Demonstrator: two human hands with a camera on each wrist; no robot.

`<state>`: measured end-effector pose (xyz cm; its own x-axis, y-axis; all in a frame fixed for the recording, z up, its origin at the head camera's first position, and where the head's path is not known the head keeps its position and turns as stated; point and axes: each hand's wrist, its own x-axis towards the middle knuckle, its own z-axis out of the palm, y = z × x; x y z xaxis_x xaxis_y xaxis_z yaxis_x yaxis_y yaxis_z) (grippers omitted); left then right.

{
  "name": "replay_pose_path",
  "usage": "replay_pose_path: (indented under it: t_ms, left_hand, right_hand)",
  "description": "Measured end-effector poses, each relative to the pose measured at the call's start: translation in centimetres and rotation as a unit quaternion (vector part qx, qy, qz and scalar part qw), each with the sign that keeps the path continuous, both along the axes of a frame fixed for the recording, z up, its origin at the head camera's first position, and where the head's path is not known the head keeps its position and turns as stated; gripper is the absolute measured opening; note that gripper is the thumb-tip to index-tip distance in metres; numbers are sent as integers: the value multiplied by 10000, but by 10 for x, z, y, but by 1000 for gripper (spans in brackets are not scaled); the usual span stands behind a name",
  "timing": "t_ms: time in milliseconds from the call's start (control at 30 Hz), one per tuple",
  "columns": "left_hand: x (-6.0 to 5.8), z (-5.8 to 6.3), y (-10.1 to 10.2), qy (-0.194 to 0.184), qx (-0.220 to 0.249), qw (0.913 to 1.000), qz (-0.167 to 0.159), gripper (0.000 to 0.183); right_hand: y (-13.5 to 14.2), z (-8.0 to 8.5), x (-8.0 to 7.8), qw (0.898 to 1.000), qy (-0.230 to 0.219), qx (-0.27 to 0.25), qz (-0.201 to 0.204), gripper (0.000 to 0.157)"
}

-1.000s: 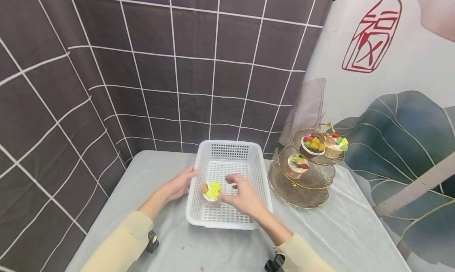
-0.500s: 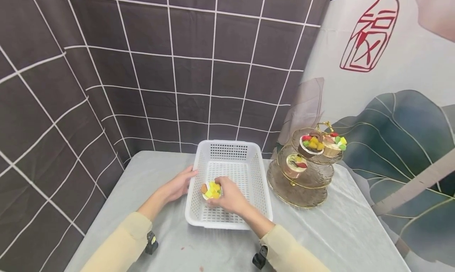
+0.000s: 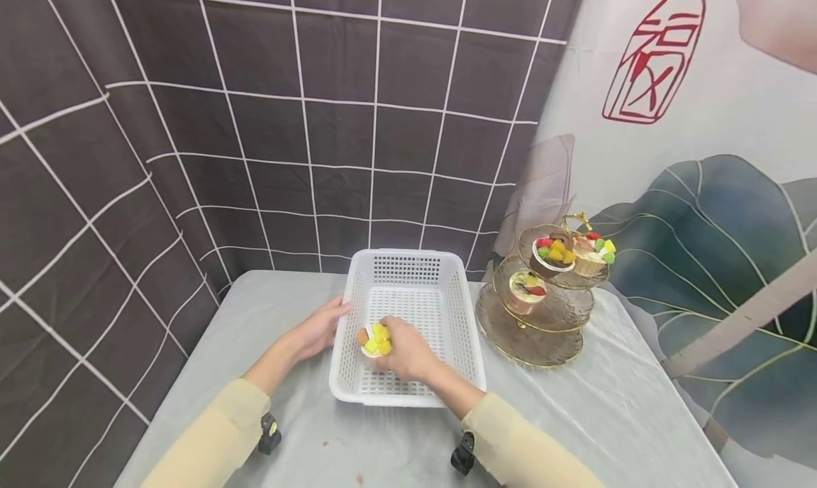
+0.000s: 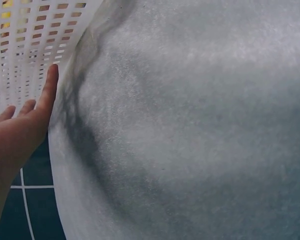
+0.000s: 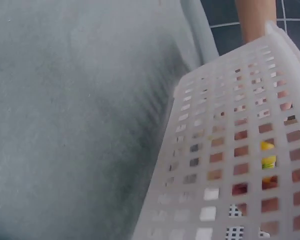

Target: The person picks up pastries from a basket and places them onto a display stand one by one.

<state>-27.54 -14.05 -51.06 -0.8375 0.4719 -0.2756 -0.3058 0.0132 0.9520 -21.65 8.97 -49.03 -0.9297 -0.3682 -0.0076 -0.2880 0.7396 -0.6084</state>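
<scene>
In the head view my right hand (image 3: 408, 350) reaches into a white plastic basket (image 3: 474, 353) and grips a cupcake (image 3: 374, 339) topped with yellow fruit pieces and a brown piece. The cupcake is upright near the basket's left side, its cup mostly hidden by my fingers. Through the holes of the basket wall (image 5: 225, 145), the right wrist view shows bits of the hand and the yellow topping (image 5: 268, 154). My left hand (image 3: 315, 332) rests against the basket's left outer side, fingertips at the rim. Its fingers (image 4: 49, 92) look straight along the wall in the left wrist view.
Right of the basket stands a three-tier glass stand (image 3: 530, 339) with gold rims. Two cupcakes, one in a dark cup (image 3: 552, 254) and one in a pale cup (image 3: 590, 254), sit on its top tier; another cupcake (image 3: 526, 293) is lower. A grey cloth (image 3: 306, 438) covers the table.
My right hand has moved left and closed its fingers round the cupcake, which sits slightly further left in view. The left hand stays at the basket's side. The head view has shifted slightly.
</scene>
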Motion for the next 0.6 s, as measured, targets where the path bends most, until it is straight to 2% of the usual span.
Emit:
replay_pose_path:
  t_ms: [167,267,367,467,600]
  left_hand:
    - [0,2,1,-13,-22,10000,-13,65]
    - [-1,1,2,-81,17,10000,-14,65]
    - [-1,0,2,-65,24,10000,-19,65]
    - [-2,-1,0,-51,71,10000,1,66]
    - [-2,-1,-1,-41,154,9999,-40,65]
  right_hand:
    - [17,13,5,9953,469,-823,-210,77]
    - [36,22,9,9863,598,-1509,-282,77]
    - [61,31,13,9764,740,-1966,-492,77]
    - [89,40,19,9685,954,-2177,-743,73]
    - [128,47,30,9629,1217,-2179,-1025,70]
